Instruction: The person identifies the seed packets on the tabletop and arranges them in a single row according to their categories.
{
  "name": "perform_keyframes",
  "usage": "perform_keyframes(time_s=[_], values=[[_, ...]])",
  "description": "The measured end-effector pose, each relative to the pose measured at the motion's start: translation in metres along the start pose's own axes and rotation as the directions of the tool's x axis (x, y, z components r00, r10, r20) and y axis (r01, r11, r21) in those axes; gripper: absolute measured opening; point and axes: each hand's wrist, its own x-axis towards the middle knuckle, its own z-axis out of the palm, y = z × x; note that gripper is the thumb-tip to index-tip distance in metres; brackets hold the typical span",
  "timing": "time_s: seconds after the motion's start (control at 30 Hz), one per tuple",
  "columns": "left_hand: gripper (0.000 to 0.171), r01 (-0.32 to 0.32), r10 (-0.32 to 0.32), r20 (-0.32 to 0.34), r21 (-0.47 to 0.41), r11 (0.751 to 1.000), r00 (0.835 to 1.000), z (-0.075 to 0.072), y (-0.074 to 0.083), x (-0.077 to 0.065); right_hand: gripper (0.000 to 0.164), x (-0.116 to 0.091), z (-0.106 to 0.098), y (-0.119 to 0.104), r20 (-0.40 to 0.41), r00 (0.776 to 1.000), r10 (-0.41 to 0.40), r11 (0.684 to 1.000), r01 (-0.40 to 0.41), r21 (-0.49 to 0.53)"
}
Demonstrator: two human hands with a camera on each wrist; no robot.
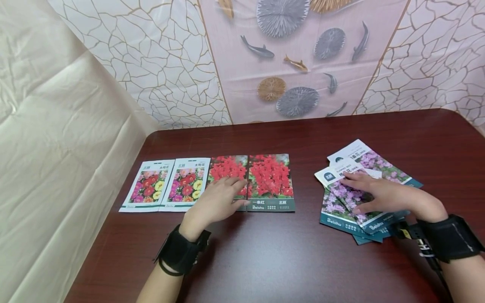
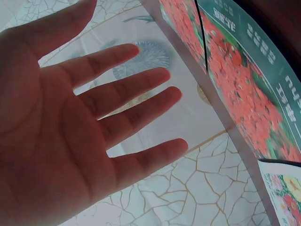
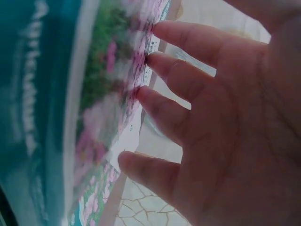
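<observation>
My left hand (image 1: 219,200) is held over the left of two red-flower seed packets (image 1: 229,166), covering part of it. Its fingers are straight and spread, and nothing lies in the palm (image 2: 61,127) in the left wrist view. The other red-flower seed packet (image 1: 270,176) lies flat beside its thumb. On the right, my right hand (image 1: 394,195) rests its spread fingertips (image 3: 143,94) on a loose, overlapping pile of purple-flower seed packets (image 1: 337,206). One more purple-flower packet (image 1: 382,162) pokes out behind the hand. Parts of the pile are hidden beneath the fingers.
Two white seed packets with mixed flowers (image 1: 149,185) continue the row at the left, edge to edge. All lie on a dark red-brown table (image 1: 273,252). Patterned cloth (image 1: 178,63) hangs behind it, and pale cloth (image 1: 57,168) hangs along the left side.
</observation>
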Motion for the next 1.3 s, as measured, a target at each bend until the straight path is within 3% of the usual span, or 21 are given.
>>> perform_keyframes(time_s=[0.1,0.53,1.3], values=[[0.054,0.019,-0.019,0.019,0.011,1.000,1.000,-0.001,-0.002,0.000,0.078,0.000,0.000,0.000,0.010,1.000,0.010,1.000,-0.010,-0.004],[0.025,0.115,-0.116,-0.030,-0.028,0.993,0.993,-0.005,-0.010,-0.002,0.077,-0.007,-0.006,0.014,0.009,1.000,0.027,0.999,-0.027,-0.022],[0.047,0.124,-0.124,0.033,0.005,0.992,0.992,-0.006,-0.007,-0.002,0.077,-0.038,-0.020,0.070,0.041,0.985,0.165,0.986,-0.166,0.032]])
